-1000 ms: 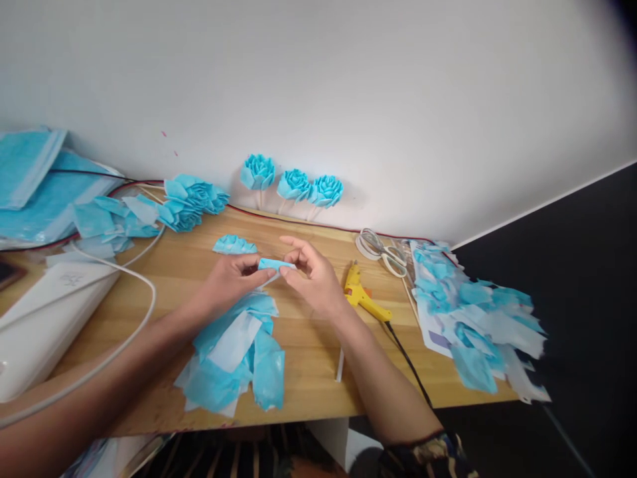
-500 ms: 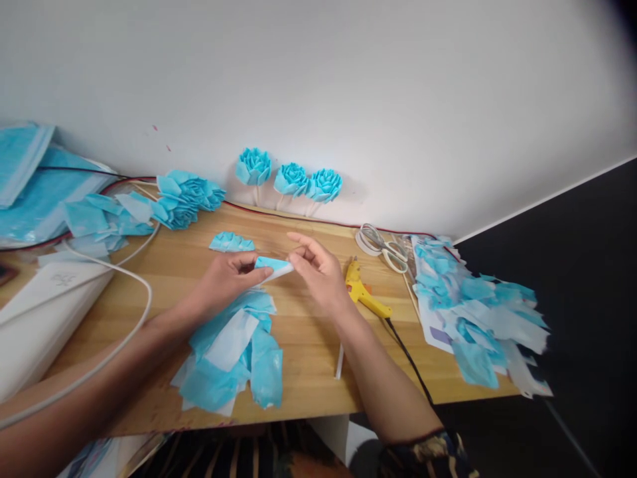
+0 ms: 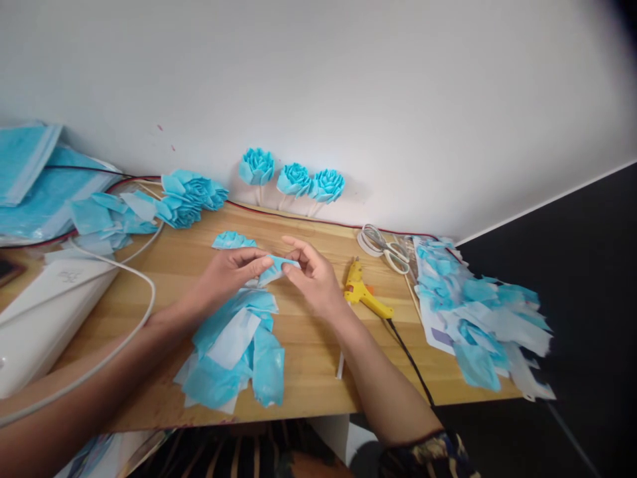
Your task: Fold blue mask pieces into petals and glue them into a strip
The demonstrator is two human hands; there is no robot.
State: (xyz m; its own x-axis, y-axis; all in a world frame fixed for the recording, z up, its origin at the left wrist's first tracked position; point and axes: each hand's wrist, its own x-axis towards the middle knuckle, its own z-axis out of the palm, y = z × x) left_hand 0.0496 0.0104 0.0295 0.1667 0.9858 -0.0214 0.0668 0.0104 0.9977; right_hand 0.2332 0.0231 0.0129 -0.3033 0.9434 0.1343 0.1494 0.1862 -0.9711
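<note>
Between my two hands is a small folded piece of blue and white fabric [image 3: 271,271], thin like face-mask material. My left hand [image 3: 233,269] pinches its left end between thumb and fingers. At its right end, my right hand [image 3: 312,272] grips it with thumb and forefinger, the other fingers curled or raised. Just behind my left hand lies a row of folded blue petals [image 3: 233,239]. A loose pile of blue and white fabric pieces [image 3: 233,352] spreads on the wooden table [image 3: 308,372] in front of my hands. Right of my right hand rests a yellow glue gun [image 3: 365,292].
Three blue fabric flowers [image 3: 294,180] on sticks lean at the wall, with more flowers [image 3: 192,196] left of them. Scissors [image 3: 393,255] lie behind the glue gun, scraps [image 3: 478,312] at the right edge. A white box-like device [image 3: 60,305] and white cable [image 3: 152,292] are left.
My fingers have shifted on the folded piece; its white edge was turned up half a second ago, and now more of its blue side shows, tilted. The view has moved slightly.
</note>
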